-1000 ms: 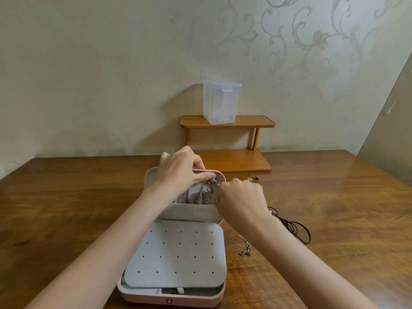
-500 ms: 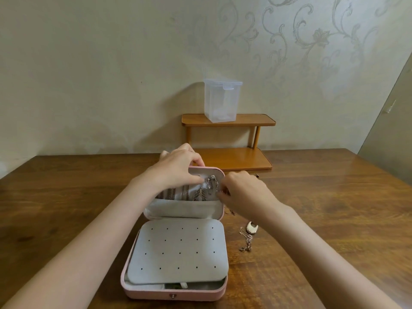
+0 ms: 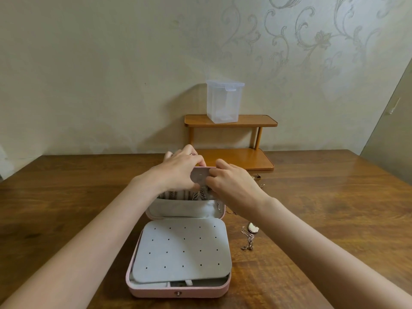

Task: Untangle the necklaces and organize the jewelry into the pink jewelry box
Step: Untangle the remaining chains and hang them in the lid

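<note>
Pinching chains at the pink jewelry box (image 3: 153,291) lid — left hand (image 3: 180,170), right hand (image 3: 231,181).

Single head view, forward-down, close over table (image 3: 312,197)

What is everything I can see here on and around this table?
pink jewelry box: one, pink, open, near table edge
grey perforated panel: one, grey, lying in the box base
necklaces: several, silvery, hanging inside the lid
loose necklace: one, silvery, on table right of box
table: one, brown wood
shelf: one, orange-brown, against wall
plastic container: one, clear, on shelf top
left hand: at lid, gripping its top edge
right hand: at lid, fingers curled by necklaces
</note>
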A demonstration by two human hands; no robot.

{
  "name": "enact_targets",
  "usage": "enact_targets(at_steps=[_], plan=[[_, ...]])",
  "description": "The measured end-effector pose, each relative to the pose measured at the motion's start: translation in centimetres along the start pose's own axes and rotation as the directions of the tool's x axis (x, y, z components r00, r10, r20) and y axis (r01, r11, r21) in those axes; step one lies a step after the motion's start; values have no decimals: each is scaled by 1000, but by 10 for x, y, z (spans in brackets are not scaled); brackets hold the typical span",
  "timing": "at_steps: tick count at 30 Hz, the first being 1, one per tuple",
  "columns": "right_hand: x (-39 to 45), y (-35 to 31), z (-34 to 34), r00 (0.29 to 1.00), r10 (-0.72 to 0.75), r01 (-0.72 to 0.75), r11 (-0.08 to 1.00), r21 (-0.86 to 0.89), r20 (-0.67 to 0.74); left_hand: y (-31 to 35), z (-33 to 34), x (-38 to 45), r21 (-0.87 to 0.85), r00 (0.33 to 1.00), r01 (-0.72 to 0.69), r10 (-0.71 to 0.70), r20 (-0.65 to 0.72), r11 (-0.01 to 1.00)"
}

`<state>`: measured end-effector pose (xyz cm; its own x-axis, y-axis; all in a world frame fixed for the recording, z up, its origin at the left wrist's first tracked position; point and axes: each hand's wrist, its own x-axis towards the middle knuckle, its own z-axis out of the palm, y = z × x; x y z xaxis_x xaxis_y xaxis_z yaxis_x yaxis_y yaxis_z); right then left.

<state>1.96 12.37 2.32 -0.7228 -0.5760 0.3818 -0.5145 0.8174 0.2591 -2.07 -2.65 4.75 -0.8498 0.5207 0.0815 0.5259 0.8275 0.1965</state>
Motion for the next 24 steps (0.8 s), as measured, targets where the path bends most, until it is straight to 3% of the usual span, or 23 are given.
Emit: enact_targets(at_steps=[2,4,6,12,16,21,24], plan=[[-3,-7,4,999,46,-46,993,104,2,-1,0,0,-3,1000,-9,9,-5,1000],[-4,-10,9,983,176,-181,974,133,53,-1,0,1,-12,1000,-15,14,-14,1000],[-7,-11,10,958,275,-285,916,282,77,-1,0,1,-13,1000,-18,17,-20,1000],[-4,-9,16,984,135,-156,968,196,112,-4,-2,1,1,999,-32,32,22,999],[0,-9,15,980,135,-151,983,103,143,-6,-5,0,-19,999,-32,33,39,999],[0,-6,13,967,192,-215,968,132,164,-5,-4,0,-66,999,-26,25,-22,997],[-3,-10,17,979,152,-164,983,83,135,-5,-3,0,-60,999,-20,17,-39,998]])
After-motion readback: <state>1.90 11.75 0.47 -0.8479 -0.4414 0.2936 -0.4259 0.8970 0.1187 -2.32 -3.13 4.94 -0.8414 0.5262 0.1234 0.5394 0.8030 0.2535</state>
